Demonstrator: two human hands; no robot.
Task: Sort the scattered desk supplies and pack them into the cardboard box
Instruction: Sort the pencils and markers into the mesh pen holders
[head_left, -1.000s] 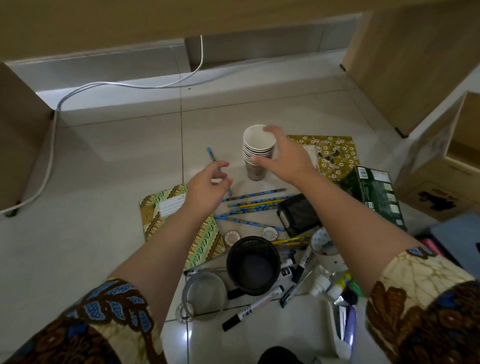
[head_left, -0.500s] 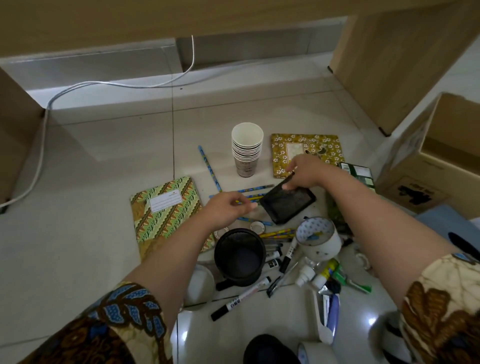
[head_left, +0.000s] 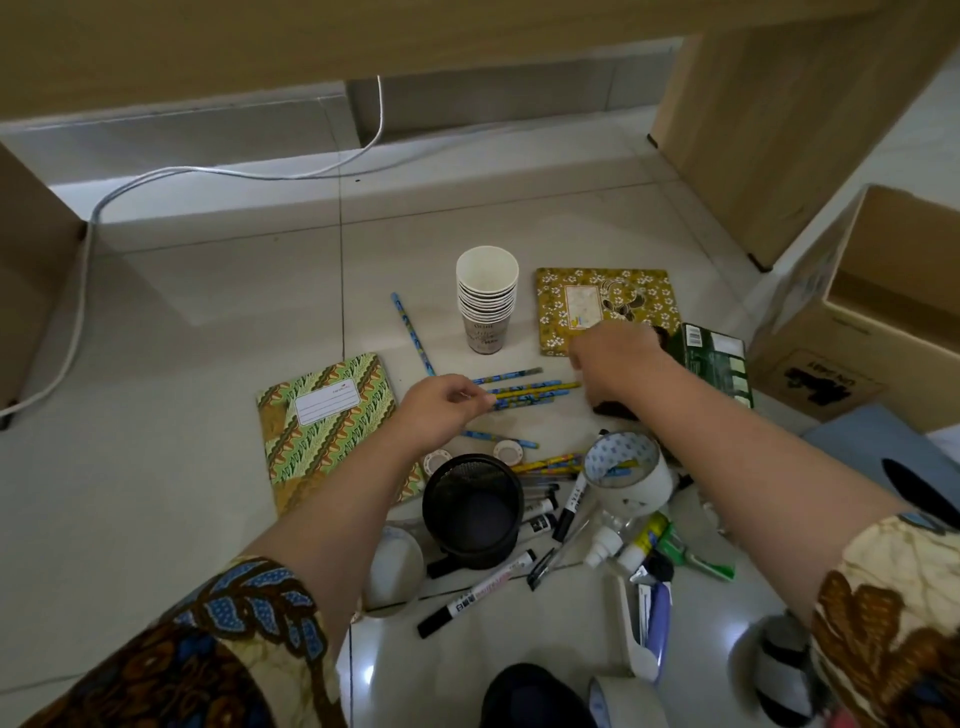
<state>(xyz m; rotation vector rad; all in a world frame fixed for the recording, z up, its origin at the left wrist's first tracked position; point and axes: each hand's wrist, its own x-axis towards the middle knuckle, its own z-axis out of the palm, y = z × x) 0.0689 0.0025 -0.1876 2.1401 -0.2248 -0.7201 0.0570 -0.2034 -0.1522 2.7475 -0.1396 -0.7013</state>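
Nearest, a mesh pot (head_left: 472, 512) stands on the floor (head_left: 208, 312) among markers (head_left: 475, 592), with a tape roll (head_left: 628, 480) just beside it. Beyond the pot, the pencils (head_left: 530, 391) lie in a loose, roughly parallel row. The left hand (head_left: 441, 410) keeps a narrow grip, thumb and forefinger pinching at their left ends. The right hand (head_left: 615, 364) hovers over their right ends, but it is blurred and I cannot tell whether its grip is wide or closed. Something dark shows under its wrist, too hidden to name.

The step in hand looks like gathering the pencils into one bundle. To do it well, push both ends inward to square the row. Then draw in the stray pencil (head_left: 413, 332) lying apart to the far left. Finally wrap the fingers round the middle, so none rolls off across the tile.

Farther off stand the paper cups (head_left: 487, 296) and a yellow notebook (head_left: 605, 306). The box (head_left: 883, 312) sits at the far right, well apart, so a firm bundle should carry better than loose pencils.
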